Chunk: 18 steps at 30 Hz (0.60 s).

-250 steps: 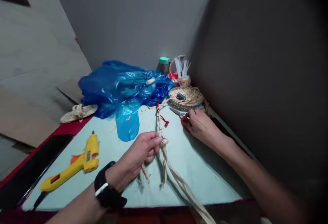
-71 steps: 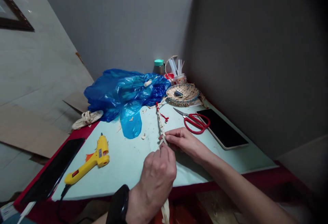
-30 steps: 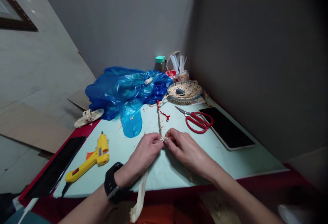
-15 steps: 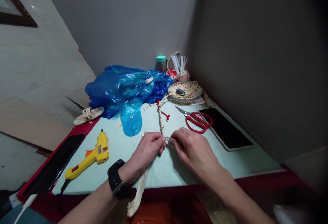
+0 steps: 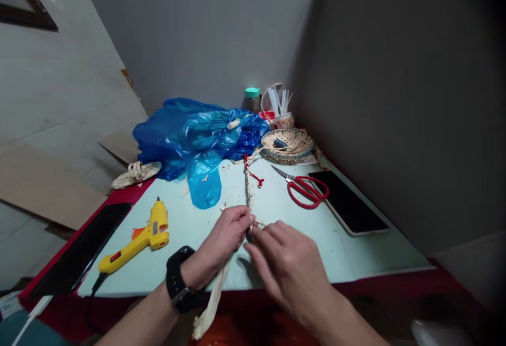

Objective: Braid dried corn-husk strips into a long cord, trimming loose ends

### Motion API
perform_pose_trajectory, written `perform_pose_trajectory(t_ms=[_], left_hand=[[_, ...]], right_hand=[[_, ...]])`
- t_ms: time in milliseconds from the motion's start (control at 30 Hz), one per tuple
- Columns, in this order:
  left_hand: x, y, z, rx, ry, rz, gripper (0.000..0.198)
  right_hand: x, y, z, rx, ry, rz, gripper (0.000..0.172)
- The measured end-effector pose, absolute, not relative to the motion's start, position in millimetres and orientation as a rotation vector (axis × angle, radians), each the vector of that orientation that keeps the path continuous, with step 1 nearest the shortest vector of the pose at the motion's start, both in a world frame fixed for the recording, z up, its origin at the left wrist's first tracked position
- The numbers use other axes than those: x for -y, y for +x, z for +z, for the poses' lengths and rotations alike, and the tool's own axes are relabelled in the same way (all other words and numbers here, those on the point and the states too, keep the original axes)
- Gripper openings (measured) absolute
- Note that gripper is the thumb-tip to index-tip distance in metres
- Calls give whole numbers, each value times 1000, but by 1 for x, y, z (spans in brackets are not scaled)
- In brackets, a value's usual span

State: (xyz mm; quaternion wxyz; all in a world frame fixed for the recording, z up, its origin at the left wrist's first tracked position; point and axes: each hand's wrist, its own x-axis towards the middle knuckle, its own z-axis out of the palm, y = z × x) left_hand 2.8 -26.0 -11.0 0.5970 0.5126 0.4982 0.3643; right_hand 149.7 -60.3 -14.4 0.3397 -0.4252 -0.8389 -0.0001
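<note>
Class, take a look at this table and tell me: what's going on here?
A person works at a pale green table with bare hands. The left hand pinches the near end of a plaited cord of pale strips. The right hand, blurred, has its fingertips at the same spot. Loose strips hang over the near edge. Red scissors, a yellow glue gun and a blue plastic bag lie untouched.

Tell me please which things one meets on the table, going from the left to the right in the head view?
Black flat device → yellow glue gun → braided straw strip, its near end held by the left hand → red scissors → dark tablet.
</note>
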Motion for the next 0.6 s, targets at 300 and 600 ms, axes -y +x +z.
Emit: perform_pose_trajectory(t_ms=[300, 600], left_hand=[[28, 0, -10, -1009, 1168, 777, 15], [23, -6, 0, -1364, 1664, 712, 23]], right_hand=[[22, 153, -1, 2164, -1366, 715, 24], [8, 154, -9, 2054, -1193, 960, 31]])
